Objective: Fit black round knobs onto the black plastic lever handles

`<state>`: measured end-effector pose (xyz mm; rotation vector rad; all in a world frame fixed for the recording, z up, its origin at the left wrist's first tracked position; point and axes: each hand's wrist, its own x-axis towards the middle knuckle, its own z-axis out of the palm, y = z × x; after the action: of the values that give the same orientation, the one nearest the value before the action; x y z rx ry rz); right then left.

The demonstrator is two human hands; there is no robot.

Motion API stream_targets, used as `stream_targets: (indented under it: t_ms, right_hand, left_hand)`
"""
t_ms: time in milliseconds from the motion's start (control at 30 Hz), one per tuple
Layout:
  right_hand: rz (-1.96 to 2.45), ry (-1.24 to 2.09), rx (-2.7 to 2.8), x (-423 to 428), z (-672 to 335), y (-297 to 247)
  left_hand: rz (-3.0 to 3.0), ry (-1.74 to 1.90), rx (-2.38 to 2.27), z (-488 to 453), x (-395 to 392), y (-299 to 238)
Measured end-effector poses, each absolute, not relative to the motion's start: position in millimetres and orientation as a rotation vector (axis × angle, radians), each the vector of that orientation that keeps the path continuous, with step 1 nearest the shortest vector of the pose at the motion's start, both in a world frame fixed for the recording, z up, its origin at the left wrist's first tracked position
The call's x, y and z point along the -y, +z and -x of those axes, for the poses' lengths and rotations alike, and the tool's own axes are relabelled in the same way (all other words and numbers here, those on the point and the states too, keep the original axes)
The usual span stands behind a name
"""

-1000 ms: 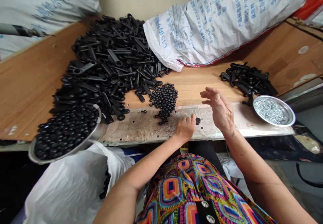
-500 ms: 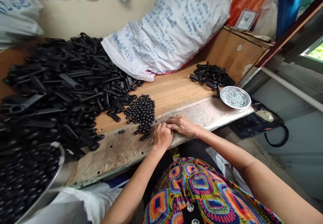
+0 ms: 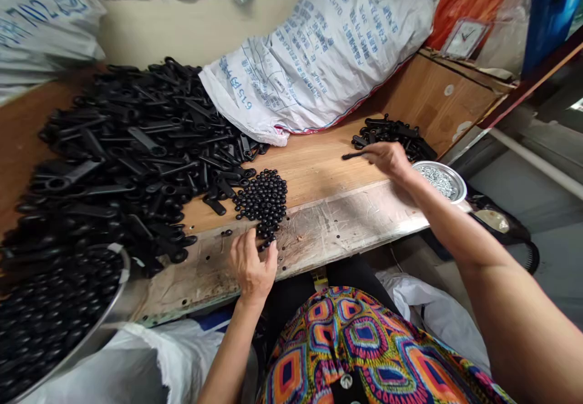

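My left hand (image 3: 252,266) rests near the bench's front edge, fingers curled at the near edge of a small heap of black round caps (image 3: 263,197); a cap sits by its thumb. My right hand (image 3: 388,158) is stretched out to the right and pinches a long black plastic handle piece (image 3: 353,155), held just above the wood beside the small pile of black handle pieces (image 3: 392,135). A shallow metal dish of silver screws (image 3: 438,179) lies right next to that wrist.
A big heap of black handle pieces (image 3: 122,149) covers the left of the wooden bench (image 3: 314,167). A metal bowl of black caps (image 3: 45,319) overhangs the front left. A white printed sack (image 3: 319,51) lies at the back. A white plastic bag (image 3: 136,361) hangs below.
Both hands were together at the front edge. Now the right hand has reached right with a handle piece in its fingers, and the left hand has slid left to the caps.
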<state>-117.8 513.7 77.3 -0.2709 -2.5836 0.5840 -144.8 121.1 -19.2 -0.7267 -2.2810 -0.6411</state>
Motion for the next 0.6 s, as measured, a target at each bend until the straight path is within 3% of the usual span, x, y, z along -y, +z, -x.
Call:
stream_targets:
  t_ms: [267, 600]
  right_hand:
    - [0.719, 0.352, 2.192, -643, 125, 143]
    - [0.348, 0.598, 2.503, -546, 118, 91]
  left_hand:
    - [0.615, -0.712, 2.301, 151, -106, -38]
    - [0.680, -0.857, 2.329, 148, -104, -37]
